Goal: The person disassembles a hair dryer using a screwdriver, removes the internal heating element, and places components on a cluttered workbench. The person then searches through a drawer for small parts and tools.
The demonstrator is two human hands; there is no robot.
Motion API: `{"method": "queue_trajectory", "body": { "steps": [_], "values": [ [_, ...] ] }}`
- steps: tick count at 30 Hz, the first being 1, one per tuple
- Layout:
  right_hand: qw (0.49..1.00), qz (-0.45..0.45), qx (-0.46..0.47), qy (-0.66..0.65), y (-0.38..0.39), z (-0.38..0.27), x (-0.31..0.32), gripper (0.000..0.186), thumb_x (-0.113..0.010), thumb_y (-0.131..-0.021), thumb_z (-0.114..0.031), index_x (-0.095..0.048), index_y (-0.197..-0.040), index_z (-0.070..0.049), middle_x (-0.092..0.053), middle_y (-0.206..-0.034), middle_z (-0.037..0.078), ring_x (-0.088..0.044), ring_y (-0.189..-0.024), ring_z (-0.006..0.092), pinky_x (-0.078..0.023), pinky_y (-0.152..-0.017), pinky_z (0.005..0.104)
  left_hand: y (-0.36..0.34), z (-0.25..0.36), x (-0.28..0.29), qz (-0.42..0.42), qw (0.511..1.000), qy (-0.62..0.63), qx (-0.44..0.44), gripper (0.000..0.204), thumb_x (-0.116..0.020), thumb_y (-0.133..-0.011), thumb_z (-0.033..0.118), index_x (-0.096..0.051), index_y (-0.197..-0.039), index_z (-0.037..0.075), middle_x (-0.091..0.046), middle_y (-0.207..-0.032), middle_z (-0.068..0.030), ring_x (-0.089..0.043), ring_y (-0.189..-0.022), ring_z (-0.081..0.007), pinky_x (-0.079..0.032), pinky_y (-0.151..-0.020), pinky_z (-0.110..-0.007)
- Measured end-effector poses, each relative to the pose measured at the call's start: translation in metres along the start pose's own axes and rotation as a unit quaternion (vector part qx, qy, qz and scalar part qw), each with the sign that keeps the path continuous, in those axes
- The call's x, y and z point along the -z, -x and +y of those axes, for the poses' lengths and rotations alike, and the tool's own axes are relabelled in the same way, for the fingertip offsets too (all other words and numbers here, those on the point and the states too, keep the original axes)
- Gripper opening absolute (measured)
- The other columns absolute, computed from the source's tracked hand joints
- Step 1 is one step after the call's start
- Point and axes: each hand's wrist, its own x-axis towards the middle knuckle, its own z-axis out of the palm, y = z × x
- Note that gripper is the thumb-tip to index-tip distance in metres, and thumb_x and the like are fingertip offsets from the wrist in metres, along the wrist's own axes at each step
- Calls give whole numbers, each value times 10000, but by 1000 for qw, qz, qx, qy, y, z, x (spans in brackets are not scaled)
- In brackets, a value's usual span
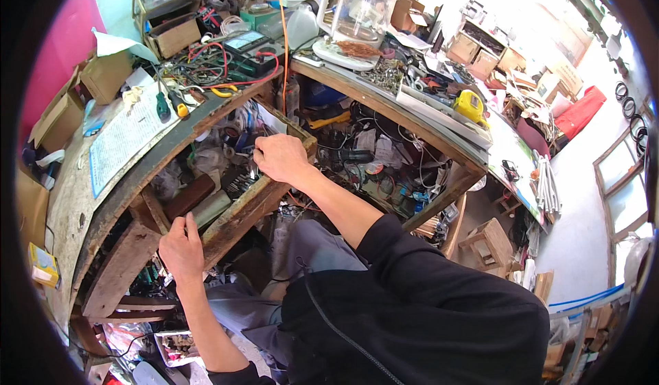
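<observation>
A worn wooden drawer [240, 222] is pulled out from under the bench on the left. My right hand [283, 158] is closed over the top edge of its front board, near the right corner. At the left end of the same board, my left hand [182, 249] grips the edge with its fingers bent; the thumb is partly hidden. Inside the drawer lie a brown block [190, 198], clear plastic bags [208, 158], rolls of tape [235, 136] and a set of small dark bits or tools [238, 181].
On the left benchtop [82, 213] are a printed sheet [127, 141], screwdrivers [163, 105] and a meter with red leads [247, 42]. A glass jug [360, 14] and a yellow tape measure [470, 105] stand on the right bench. Cluttered parts [371, 152] fill the space beneath it.
</observation>
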Motion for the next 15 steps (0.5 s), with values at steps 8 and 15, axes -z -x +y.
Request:
{"method": "queue_trajectory", "body": {
  "steps": [8, 15],
  "values": [
    [1000, -9, -8, -2, 1, -2, 4, 298, -569, -926, -286, -729, -906, -37, -734, -874, 225, -717, -877, 416, -571, -801, 526, 0, -1, 0, 2, 1000, 6, -2, 337, -630, -1010, 275, -650, -803, 9, -640, -741, -274, -629, -710, -486, -466, -626, -549],
    [1000, -11, -12, -1, 0, 0, 0, 296, -575, -920, -291, -726, -900, -37, -734, -879, 226, -714, -882, 423, -567, -808, 528, 1, -3, -2, 16, 1000, -2, -17, 324, -635, -1007, 270, -660, -811, 13, -643, -744, -271, -634, -703, -477, -469, -625, -543]
  ]
}}
